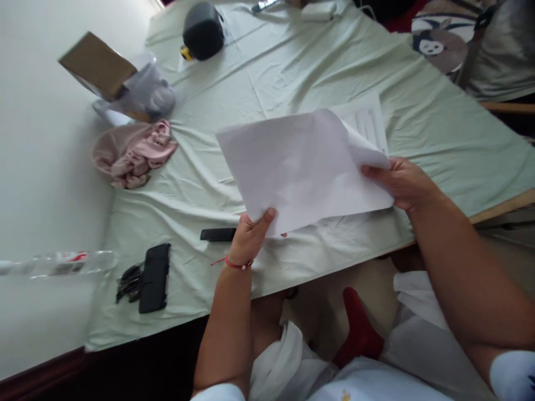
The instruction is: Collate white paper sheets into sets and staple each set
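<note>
Pale blue shirt fabric (368, 384) lies nearest, at 6 o'clock, and two bare forearms (228, 328) reach forward from it. Between the hands, at the clock's centre, is a white sheet of paper (292, 167), held over a table covered in pale green cloth (267, 78). The left hand (248, 239) pinches its near edge at 7 o'clock, thumb on top (a red bracelet (239, 264) circles that wrist). The right hand (409, 182) grips the edge between 3 and 4 o'clock, where the paper curls up beside the thumb. Peeking out at 2 o'clock is a printed sheet (368, 120), its text too blurred to read. Just beside the left hand lies a small black object (217, 234); farther out at 8 o'clock, a black phone (154, 278) rests against some keys (130, 281).
</note>
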Demonstrator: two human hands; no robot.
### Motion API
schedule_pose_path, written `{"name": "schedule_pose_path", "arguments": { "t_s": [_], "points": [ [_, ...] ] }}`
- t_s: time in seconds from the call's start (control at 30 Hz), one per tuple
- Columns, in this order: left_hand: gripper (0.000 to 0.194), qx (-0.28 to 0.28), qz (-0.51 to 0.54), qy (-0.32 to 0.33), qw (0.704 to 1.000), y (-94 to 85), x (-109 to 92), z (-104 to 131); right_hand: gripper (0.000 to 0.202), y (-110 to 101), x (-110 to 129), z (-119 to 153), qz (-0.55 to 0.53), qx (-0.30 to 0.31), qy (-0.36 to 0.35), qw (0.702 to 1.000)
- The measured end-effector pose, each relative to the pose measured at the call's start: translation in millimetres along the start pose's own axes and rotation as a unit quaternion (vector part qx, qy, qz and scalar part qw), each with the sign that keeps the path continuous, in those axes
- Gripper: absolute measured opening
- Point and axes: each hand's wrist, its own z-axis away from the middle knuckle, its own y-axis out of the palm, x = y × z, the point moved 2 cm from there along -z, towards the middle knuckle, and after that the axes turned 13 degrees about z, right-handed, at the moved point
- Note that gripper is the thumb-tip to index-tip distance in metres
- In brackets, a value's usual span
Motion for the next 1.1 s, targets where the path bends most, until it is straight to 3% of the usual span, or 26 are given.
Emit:
{"name": "schedule_pose_path", "arguments": {
  "t_s": [0.23, 0.33, 0.43, 0.53, 0.6, 0.73, 0.83, 0.97, 1.1],
  "points": [
    [0.037, -0.026, 0.011, -0.050, 0.998, 7.5, -7.8, 0.0, 0.018, 1.1, 1.0, -0.5, 0.005, -0.042, 0.033, 0.999],
    [0.041, -0.059, 0.030, -0.084, 0.994, 12.5, -13.5, 5.1, 0.027, 1.5, -0.8, -4.7, 0.077, -0.028, 0.043, 0.996],
    [0.042, -0.092, 0.036, -0.132, 0.986, 19.2, -18.8, 11.9, 0.024, 3.4, 0.3, -7.0, 0.139, -0.005, 0.033, 0.990],
    [0.042, -0.124, 0.036, -0.162, 0.978, 21.3, -23.1, 22.6, 0.017, 5.9, 6.0, -1.5, 0.116, 0.002, 0.026, 0.993],
    [0.044, -0.146, 0.038, -0.165, 0.975, 18.3, -25.2, 34.9, 0.014, 7.8, 9.0, 6.6, 0.068, 0.001, 0.040, 0.997],
    [0.048, -0.177, 0.043, -0.166, 0.969, 5.1, -23.5, 71.1, 0.041, 19.5, 4.7, 25.6, 0.057, 0.139, 0.120, 0.981],
    [0.052, -0.181, 0.034, -0.173, 0.968, -6.6, -15.5, 97.8, 0.044, 24.5, -3.9, 33.3, 0.118, 0.197, 0.161, 0.960],
    [0.050, -0.203, 0.025, -0.142, 0.969, -17.7, -1.5, 117.2, 0.042, 16.9, -14.4, 31.9, 0.191, 0.196, 0.185, 0.944],
    [0.048, -0.249, 0.041, -0.122, 0.960, -16.7, 9.2, 117.8, 0.036, 7.4, -16.2, 32.6, 0.210, 0.186, 0.200, 0.939]
  ]
}}
